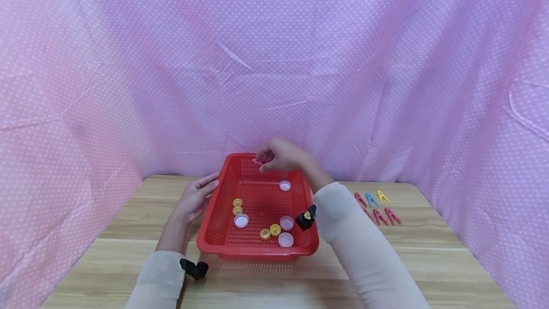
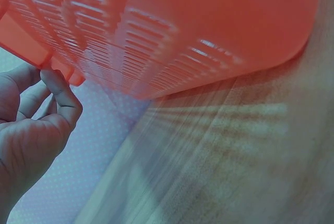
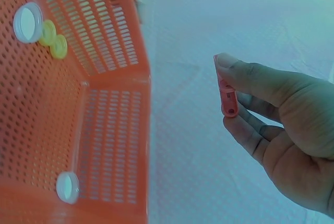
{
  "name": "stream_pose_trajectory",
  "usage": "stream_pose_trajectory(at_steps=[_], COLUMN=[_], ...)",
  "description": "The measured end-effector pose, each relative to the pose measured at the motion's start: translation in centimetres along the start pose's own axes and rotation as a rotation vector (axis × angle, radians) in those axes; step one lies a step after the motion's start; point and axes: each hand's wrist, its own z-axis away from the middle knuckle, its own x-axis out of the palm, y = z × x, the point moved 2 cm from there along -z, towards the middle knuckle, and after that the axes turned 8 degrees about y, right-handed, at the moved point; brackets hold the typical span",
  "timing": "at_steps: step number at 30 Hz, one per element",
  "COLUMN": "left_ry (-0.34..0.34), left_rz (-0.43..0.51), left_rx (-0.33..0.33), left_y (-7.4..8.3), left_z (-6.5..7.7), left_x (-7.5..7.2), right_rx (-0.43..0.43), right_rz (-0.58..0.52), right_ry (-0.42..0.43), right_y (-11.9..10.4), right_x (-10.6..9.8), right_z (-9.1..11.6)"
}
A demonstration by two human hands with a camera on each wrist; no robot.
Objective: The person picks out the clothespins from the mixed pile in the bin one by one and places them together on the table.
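Observation:
A red plastic basket [image 1: 258, 252] with slotted walls stands on the wooden table in the head view. At its left rim my left hand [image 1: 198, 199] pinches the edge between thumb and fingers, which the left wrist view shows close up. Above the basket's far end, my right hand [image 1: 280, 155] holds a red clothespin [image 3: 228, 96] between thumb and fingertips. Inside the basket lie several yellow caps [image 1: 275, 230] and several clear-and-white round lids [image 1: 241, 221], spread over the perforated floor.
To the right of the basket, several clothespins lie on the table [image 1: 429, 261]: red ones [image 1: 392, 215], a blue one [image 1: 371, 199] and a yellow one [image 1: 383, 197]. My right forearm passes close to them. A pink dotted curtain [image 1: 274, 61] hangs behind and at both sides.

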Motion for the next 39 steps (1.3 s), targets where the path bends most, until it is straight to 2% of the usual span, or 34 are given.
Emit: stream_pose_trajectory(at_steps=[11, 16, 24, 32, 39], left_ry=[0.005, -0.010, -0.006, -0.007, -0.008], left_rz=[0.011, 0.010, 0.011, -0.003, -0.010], left_rx=[-0.002, -0.005, -0.004, 0.001, -0.003], left_y=[0.1, 0.1, 0.1, 0.1, 0.1], left_z=[0.1, 0.1, 0.3, 0.2, 0.3], left_x=[0.1, 0.2, 0.1, 0.1, 0.1], right_rx=[-0.002, 0.053, 0.109, 0.195, 0.266], right_rz=[-0.010, -0.032, 0.027, 0.056, 0.062], right_ry=[0.100, 0.150, 0.213, 0.232, 0.230], right_y=[2.6, 4.5, 8.0, 10.8, 13.0], right_x=[-3.2, -4.4, -5.5, -5.7, -4.5], right_z=[3.9, 6.5, 10.6, 14.1, 17.0])
